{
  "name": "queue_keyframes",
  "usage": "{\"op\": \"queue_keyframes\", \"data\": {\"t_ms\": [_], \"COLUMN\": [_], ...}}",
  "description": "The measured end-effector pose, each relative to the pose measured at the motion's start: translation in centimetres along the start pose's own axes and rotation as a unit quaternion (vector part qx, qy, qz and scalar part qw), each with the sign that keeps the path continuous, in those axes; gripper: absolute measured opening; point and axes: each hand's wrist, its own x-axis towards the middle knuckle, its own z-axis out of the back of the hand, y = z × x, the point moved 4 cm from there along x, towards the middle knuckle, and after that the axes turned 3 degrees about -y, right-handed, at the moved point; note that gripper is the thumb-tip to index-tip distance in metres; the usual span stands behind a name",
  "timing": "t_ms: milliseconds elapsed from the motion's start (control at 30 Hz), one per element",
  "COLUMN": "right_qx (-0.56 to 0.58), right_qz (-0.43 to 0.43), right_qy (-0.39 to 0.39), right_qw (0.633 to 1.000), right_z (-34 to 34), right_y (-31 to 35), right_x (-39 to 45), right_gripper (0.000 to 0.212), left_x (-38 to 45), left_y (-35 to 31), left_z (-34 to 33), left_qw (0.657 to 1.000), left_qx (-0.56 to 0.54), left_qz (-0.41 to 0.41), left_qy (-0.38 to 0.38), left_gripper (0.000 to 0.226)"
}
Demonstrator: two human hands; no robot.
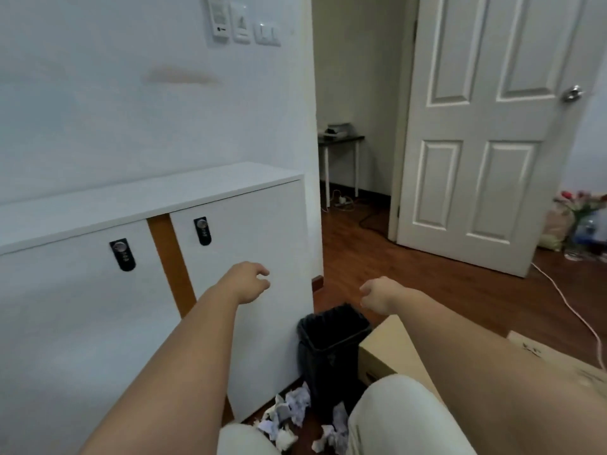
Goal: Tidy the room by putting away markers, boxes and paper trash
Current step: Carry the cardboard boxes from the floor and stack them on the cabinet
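Head view. Left hand (249, 281): stretched forward in front of the white cabinet (249, 231), fingers loosely curled, holding nothing. Right hand (374, 295): stretched forward level with the left, well apart from it, fingers hanging loosely curled, holding nothing. Bin (331, 349): black, lined with a black bag, upright, mouth facing up, long axis vertical; stands on the floor below and between the two hands, touching or just beside the cabinet's side panel. Crumpled paper (292, 412): several white wads lying on the wooden floor at the foot of the bin, below the left hand, spread from the cabinet corner toward the person's knees; no clear long axis. Cardboard box (391, 349): tan, below the right hand, just right of the bin, its long edge running from the bin back toward the person; partly hidden by the right forearm. Markers: none visible. White panelled door (476, 126): open, beyond the right hand
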Motion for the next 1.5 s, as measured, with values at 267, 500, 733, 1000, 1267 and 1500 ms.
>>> {"op": "queue_keyframes", "data": {"t_ms": [267,500,733,1000,1267,1500], "right_qx": [0.02,0.035,0.065,0.15,0.346,0.485], "right_qz": [-0.128,-0.234,-0.317,-0.363,-0.463,-0.556], "right_qy": [-0.062,-0.056,-0.026,-0.009,-0.133,-0.183], "right_qw": [0.99,0.97,0.946,0.919,0.805,0.649], "right_z": [2.4,1.5,-1.8,-5.9,-12.5,-16.3], "right_y": [-15.0,-23.9,-29.8,-34.5,-40.2,-43.7], "right_x": [-6.6,-11.1,-14.4,-16.1,-16.0,-15.5], "right_gripper": [0.051,0.052,0.052,0.051,0.053,0.06], "left_x": [0.2,-0.4,-1.5,-2.3,-4.7,-4.9], "left_y": [-14.6,-21.6,-26.5,-30.9,-33.9,-34.7], "left_z": [-8.2,-16.5,-24.2,-32.6,-41.8,-47.9], "left_qw": [0.987,0.969,0.945,0.924,0.891,0.916], "left_qx": [-0.023,-0.065,-0.041,-0.012,-0.15,-0.129], "left_qz": [-0.139,-0.17,-0.203,-0.215,-0.097,-0.066], "left_qy": [0.077,0.169,0.252,0.315,0.417,0.375], "left_gripper": [0.039,0.041,0.041,0.043,0.054,0.07]}}
